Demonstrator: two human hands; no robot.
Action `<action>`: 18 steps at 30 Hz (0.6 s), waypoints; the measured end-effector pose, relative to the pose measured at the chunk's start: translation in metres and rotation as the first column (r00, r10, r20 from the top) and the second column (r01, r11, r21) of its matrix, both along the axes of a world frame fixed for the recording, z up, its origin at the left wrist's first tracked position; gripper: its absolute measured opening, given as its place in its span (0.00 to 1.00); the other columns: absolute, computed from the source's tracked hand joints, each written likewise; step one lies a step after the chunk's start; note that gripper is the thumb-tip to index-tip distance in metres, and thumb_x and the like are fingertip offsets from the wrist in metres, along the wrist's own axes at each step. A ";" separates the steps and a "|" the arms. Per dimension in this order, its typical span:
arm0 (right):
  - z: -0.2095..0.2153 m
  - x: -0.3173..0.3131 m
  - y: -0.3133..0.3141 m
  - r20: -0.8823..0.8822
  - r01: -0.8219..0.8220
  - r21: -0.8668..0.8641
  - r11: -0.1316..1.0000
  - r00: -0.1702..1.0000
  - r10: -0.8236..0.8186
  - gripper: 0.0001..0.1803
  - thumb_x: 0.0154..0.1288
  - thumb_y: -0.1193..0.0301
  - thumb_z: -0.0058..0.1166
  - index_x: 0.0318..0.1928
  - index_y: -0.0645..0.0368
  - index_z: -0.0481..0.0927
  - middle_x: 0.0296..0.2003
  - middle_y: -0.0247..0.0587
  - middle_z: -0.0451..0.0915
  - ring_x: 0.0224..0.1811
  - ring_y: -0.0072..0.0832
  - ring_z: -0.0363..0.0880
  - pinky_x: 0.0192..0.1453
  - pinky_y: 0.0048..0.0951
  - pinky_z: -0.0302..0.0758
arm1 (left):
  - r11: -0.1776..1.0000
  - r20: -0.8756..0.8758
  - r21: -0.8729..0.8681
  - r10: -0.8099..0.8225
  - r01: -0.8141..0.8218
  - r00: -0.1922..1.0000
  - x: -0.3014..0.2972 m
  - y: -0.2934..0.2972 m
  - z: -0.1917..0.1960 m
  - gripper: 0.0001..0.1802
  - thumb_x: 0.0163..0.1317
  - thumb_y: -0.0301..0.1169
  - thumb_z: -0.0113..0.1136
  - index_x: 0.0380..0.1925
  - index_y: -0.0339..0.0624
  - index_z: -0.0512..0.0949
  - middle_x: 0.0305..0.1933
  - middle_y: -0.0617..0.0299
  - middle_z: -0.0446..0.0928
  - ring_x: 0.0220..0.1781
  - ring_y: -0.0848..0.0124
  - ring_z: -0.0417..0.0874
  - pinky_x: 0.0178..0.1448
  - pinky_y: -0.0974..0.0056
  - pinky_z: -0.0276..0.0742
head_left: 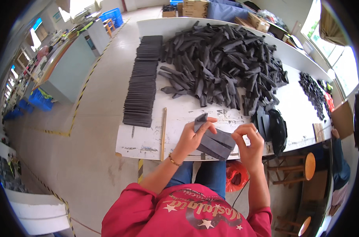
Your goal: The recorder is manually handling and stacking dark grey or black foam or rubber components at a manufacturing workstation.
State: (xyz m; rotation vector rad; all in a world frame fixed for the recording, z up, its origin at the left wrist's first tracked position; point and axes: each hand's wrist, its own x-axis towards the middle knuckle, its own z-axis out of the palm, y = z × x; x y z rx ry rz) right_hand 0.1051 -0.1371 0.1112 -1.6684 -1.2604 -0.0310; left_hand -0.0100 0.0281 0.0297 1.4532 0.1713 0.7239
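Observation:
In front of me, near the table's front edge, I hold a dark grey folded fabric piece with a long slit between its layers. My left hand is closed around its left end, thumb on top, and a narrow tip sticks up past the fingers. At the piece's right edge, my right hand is closed in a pinch, thumb and forefinger on the cloth. Beyond both hands lies a big loose heap of similar dark pieces. A long, neat stack of flat dark pieces runs along the table's left side.
A wooden stick lies left of my hands on the white table. On the right sit a black bag-like bundle and a smaller dark pile. A red plastic bag hangs below the edge, near wooden stools.

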 end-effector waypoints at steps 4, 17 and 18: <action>0.023 -0.017 0.006 -0.209 -0.036 -0.009 0.999 0.977 0.033 0.05 0.59 0.78 0.63 0.33 0.65 0.80 0.29 0.38 0.78 0.27 0.23 0.76 0.34 0.24 0.72 | 0.913 -0.056 0.405 0.073 -0.044 0.996 -0.007 0.004 0.017 0.21 0.57 0.16 0.51 0.51 0.42 0.77 0.38 0.56 0.82 0.40 0.62 0.83 0.50 0.61 0.77; -0.019 -0.041 0.027 -0.313 0.344 0.024 0.939 0.894 -0.320 0.06 0.59 0.78 0.60 0.27 0.65 0.76 0.20 0.36 0.73 0.22 0.17 0.73 0.26 0.22 0.69 | 0.544 0.014 0.821 0.287 -0.174 0.958 -0.013 0.005 0.014 0.34 0.42 0.11 0.56 0.55 0.40 0.72 0.46 0.50 0.78 0.52 0.52 0.78 0.59 0.53 0.75; -0.021 -0.038 0.025 -0.607 0.245 -0.067 0.967 0.759 -0.234 0.03 0.59 0.80 0.58 0.32 0.65 0.77 0.26 0.37 0.76 0.26 0.17 0.75 0.29 0.23 0.72 | 0.551 -0.002 0.816 0.300 -0.172 0.954 -0.012 0.004 0.013 0.33 0.42 0.11 0.57 0.54 0.40 0.72 0.45 0.50 0.79 0.52 0.52 0.78 0.59 0.53 0.75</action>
